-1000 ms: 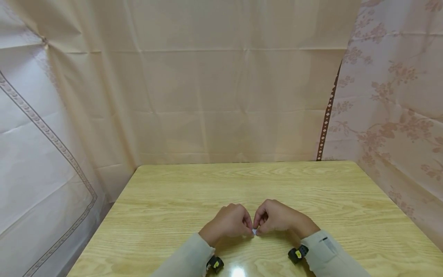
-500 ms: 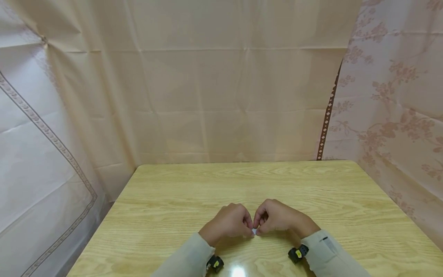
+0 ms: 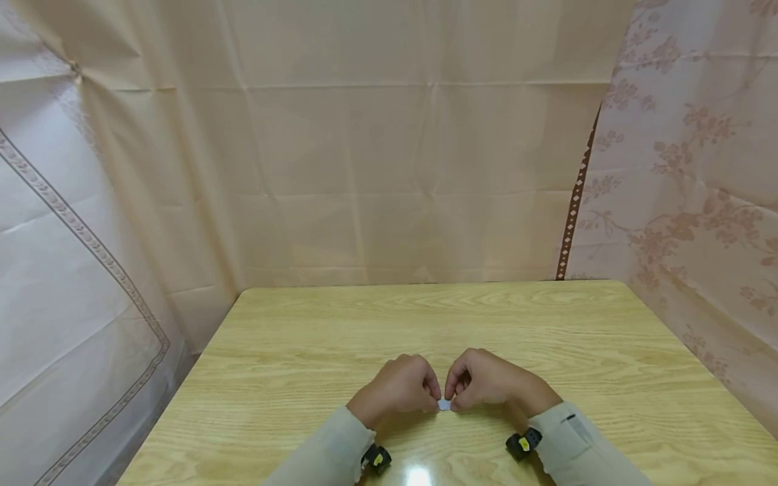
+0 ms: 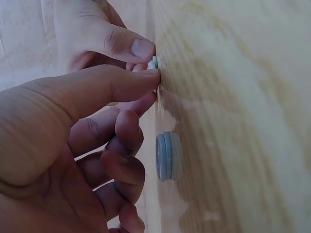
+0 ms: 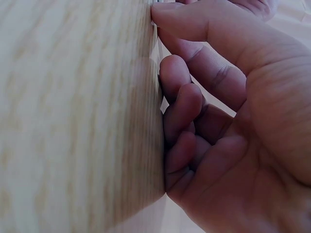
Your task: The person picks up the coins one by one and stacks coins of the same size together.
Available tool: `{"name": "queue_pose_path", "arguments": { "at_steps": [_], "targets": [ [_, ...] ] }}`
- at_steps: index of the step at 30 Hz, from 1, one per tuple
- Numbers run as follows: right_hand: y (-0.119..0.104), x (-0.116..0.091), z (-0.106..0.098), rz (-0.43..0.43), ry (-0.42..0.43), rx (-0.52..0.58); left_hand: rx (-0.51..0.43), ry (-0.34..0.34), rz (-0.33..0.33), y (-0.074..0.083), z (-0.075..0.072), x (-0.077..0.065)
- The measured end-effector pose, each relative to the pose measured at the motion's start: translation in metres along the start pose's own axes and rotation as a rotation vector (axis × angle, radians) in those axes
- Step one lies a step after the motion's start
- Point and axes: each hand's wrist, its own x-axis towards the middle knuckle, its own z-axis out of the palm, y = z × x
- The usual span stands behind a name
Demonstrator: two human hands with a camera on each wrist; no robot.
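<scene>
Between both hands, low over the table, is a small pale, flat piece (image 3: 444, 405). In the left wrist view the piece (image 4: 154, 63) looks whitish-green with a rounded edge, mostly covered by the two thumbs. My left hand (image 3: 402, 385) pinches its left side between thumb and forefinger, the other fingers curled. From the right, my right hand (image 3: 486, 382) pinches the opposite side, with its remaining fingers tucked near the tabletop. A small round blue disc-like item (image 4: 165, 156), layered like a lidded case, lies on the table beside the left fingers; the left hand hides it from the head view.
A light wood-grain table (image 3: 304, 337) spreads around the hands. Behind it hangs a beige cloth (image 3: 389, 169), with floral-patterned cloth (image 3: 699, 169) on the right and pale cloth (image 3: 61, 304) on the left. Dark wrist cameras (image 3: 524, 444) sit at both cuffs.
My left hand has shifted slightly left in the last half second, and more of the pale piece shows between the fingertips. The right hand has stayed in place.
</scene>
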Motion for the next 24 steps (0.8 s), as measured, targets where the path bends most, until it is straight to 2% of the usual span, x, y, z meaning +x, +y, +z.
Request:
{"name": "queue_pose_path", "arguments": {
  "at_steps": [14, 24],
  "targets": [
    [-0.0023, -0.0009, 0.0001, -0.006, -0.002, -0.007, -0.010, 0.007, 0.025, -0.0024, 0.0033, 0.0013],
    [-0.0030, -0.0011, -0.0007, 0.002, -0.007, 0.006, 0.003, 0.002, 0.018, -0.0017, 0.0027, 0.0028]
  ]
}}
